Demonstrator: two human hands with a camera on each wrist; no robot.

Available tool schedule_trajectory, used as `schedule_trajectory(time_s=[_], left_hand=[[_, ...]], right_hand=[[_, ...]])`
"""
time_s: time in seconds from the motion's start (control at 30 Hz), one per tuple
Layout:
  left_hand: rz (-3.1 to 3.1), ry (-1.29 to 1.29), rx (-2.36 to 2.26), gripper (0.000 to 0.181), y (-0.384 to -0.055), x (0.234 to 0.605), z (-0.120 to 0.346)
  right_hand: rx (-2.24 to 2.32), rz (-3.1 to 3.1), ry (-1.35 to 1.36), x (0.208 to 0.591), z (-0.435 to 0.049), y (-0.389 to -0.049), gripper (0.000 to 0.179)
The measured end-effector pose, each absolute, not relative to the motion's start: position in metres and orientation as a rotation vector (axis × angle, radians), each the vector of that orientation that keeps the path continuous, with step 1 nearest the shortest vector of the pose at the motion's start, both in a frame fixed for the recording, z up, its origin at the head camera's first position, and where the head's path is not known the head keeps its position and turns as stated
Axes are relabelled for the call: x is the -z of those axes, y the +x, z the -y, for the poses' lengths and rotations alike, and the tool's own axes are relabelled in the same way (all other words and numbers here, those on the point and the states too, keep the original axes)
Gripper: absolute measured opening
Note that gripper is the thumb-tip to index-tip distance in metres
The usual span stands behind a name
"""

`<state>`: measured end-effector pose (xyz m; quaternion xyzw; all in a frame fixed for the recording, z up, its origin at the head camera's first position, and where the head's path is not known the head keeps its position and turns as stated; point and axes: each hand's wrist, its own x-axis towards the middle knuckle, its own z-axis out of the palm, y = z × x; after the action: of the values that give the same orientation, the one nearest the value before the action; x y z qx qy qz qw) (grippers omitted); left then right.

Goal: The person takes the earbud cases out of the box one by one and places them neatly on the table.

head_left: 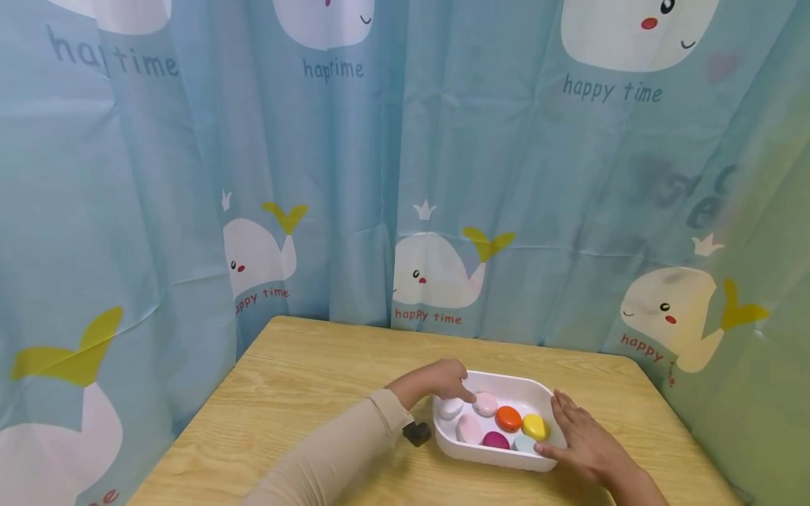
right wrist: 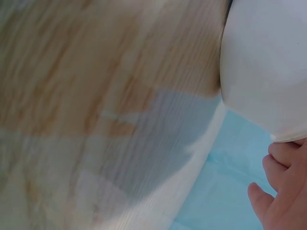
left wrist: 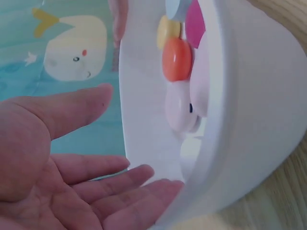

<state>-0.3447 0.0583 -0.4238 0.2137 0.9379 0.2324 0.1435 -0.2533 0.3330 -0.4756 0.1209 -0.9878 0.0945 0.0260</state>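
Plainly, grip wide, the left hand (head_left: 446, 379) and right hand (head_left: 587, 443) flank a tray (head_left: 487, 457) on a wooden table (head_left: 304, 390) before whale-print curtains (head_left: 354, 161).

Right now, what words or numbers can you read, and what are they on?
On the blue curtain:
"happy time": dark, upper right.
"haptime": dark, upper middle, folded.
"ha" and "time": dark, upper left, fold between.
"happy time": red, middle.
"appy time": red, left of that.
"happy": red, right; its next word is crumpled.
Bottom-left red letters are cut off; dark marks at right are too blurred to read.
I see none on the white tray.
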Motion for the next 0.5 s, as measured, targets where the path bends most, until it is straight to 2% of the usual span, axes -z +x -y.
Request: schedule_trajectory(time_s=[0.5], left_hand=[[-2.703,0.605,-0.6,0.043,-0.334,0.4254,-0.0685]], right_hand=[[-0.304,3.058,0.35,0.4794,-0.3327,-0.2546,0.092]])
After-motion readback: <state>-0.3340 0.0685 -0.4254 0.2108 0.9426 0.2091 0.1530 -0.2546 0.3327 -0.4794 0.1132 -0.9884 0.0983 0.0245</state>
